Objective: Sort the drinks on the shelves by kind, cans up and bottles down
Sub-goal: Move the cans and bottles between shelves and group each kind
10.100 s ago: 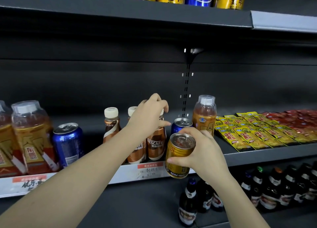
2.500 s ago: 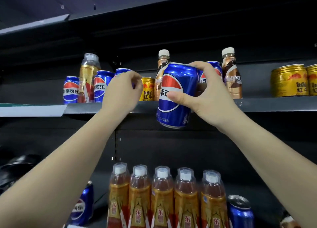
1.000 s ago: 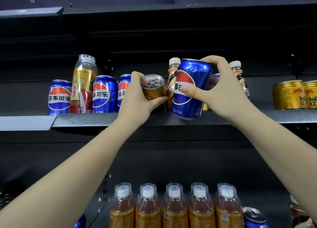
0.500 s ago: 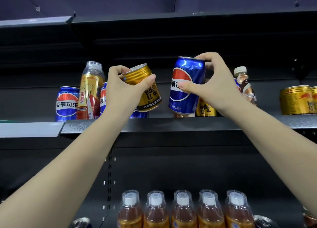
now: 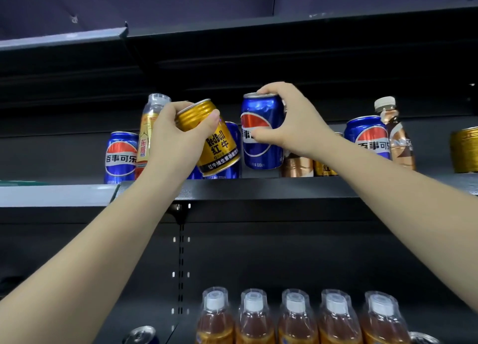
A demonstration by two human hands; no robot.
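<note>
My left hand [image 5: 178,134] grips a gold Red Bull can [image 5: 216,142], tilted, lifted above the upper shelf [image 5: 258,188]. My right hand [image 5: 292,121] holds a blue Pepsi can [image 5: 261,134] upright, just above the same shelf. On that shelf stand more Pepsi cans [image 5: 120,157] [image 5: 367,137], an amber tea bottle [image 5: 148,129] behind my left hand, a brown Nescafe bottle [image 5: 395,137] at the right and another brown bottle [image 5: 296,165] half hidden by my right wrist. A row of amber tea bottles [image 5: 294,318] fills the lower shelf.
Gold cans [image 5: 464,149] stand at the far right of the upper shelf. Two can tops [image 5: 141,334] [image 5: 423,339] show at the bottom edge beside the tea bottles. Another dark shelf [image 5: 232,49] hangs close overhead. A perforated upright [image 5: 181,261] runs down the back panel.
My left hand has picked the gold can off the upper shelf and tilted it. My right hand has kept the Pepsi can near the shelf, bringing it upright.
</note>
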